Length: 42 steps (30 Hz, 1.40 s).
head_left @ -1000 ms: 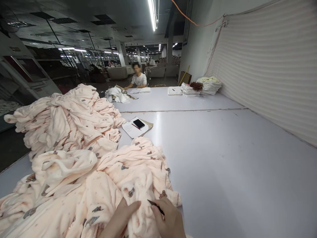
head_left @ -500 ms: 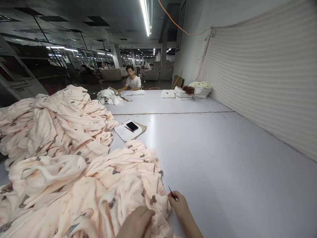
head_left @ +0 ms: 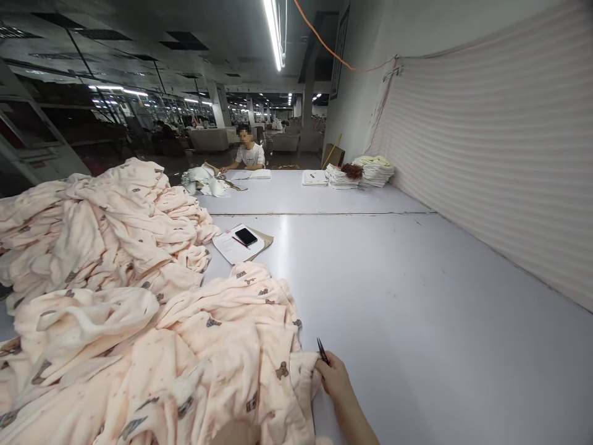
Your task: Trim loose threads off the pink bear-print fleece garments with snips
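My right hand (head_left: pixel 337 382) rests at the right edge of a heap of peach fleece cloth (head_left: pixel 194 352) printed with small brown figures. Its fingers are closed around small dark thread snips (head_left: pixel 321 351), whose tips point up and away, and they also pinch the cloth's edge. Only a sliver of my left hand (head_left: pixel 238 432) shows at the bottom edge, lying on the cloth; its fingers are hidden. The cloth spreads over the near left part of the pale table (head_left: pixel 417 296).
A second pile of the same cloth (head_left: pixel 106 216) lies behind. Papers with a black phone (head_left: pixel 246 236) and a red pen sit mid-table. A person (head_left: pixel 249 152) sits at the far end near white cloth (head_left: pixel 204 179). Folded stacks (head_left: pixel 365 172) stand far right by a striped wall.
My left hand has slid down almost out of the picture. My right hand with the snips moved from on top of the cloth to its right edge.
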Available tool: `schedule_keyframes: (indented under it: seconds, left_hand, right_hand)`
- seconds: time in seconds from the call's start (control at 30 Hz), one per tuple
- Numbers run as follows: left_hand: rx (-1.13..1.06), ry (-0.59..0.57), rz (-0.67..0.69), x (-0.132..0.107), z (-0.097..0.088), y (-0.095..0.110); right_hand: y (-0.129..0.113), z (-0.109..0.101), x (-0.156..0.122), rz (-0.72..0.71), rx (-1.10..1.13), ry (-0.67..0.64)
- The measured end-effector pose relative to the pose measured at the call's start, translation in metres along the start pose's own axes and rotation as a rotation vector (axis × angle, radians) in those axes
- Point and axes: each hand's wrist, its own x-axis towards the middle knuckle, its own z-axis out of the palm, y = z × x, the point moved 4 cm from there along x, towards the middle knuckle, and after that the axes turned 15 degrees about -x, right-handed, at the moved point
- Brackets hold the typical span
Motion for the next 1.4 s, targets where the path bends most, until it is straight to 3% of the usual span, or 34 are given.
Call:
schedule_keyframes:
  seconds: [0.13,0.27,0.4,0.5,0.6,0.73,1.0,1.4]
  left_hand:
    - [-0.066,0.114,0.041,-0.011,-0.009,0.027]
    - [-0.143,0.27,0.07,-0.001,-0.007,0.051]
    - [-0.227,0.278,0.053,0.01,-0.013,0.043]
    - [-0.294,0.276,0.071,0.006,-0.023,0.034]
    - [-0.421,0.267,0.129,-0.001,-0.027,0.032]
    - [-0.557,0.244,0.168,-0.003,-0.025,0.031]
    - [-0.63,0.178,0.144,-0.002,-0.028,0.023]
    - [-0.545,0.151,0.172,-0.009,-0.034,0.03]
  right_hand:
    - [-0.024,0.017,-0.012,0.052,0.147,-0.125]
    - [-0.047,0.043,-0.037,0.035,0.231,-0.195]
    - [-0.051,0.036,-0.046,-0.049,0.182,-0.122]
    - [-0.051,0.018,-0.047,-0.201,-0.069,-0.072]
    - [-0.057,0.011,-0.048,-0.35,-0.304,-0.163]
    - [-0.073,0.016,-0.052,-0.481,-0.295,-0.263]
    - [-0.08,0.027,-0.053,-0.487,-0.237,-0.257]
    - [-0.07,0.024,-0.059,-0.431,-0.367,-0.197]
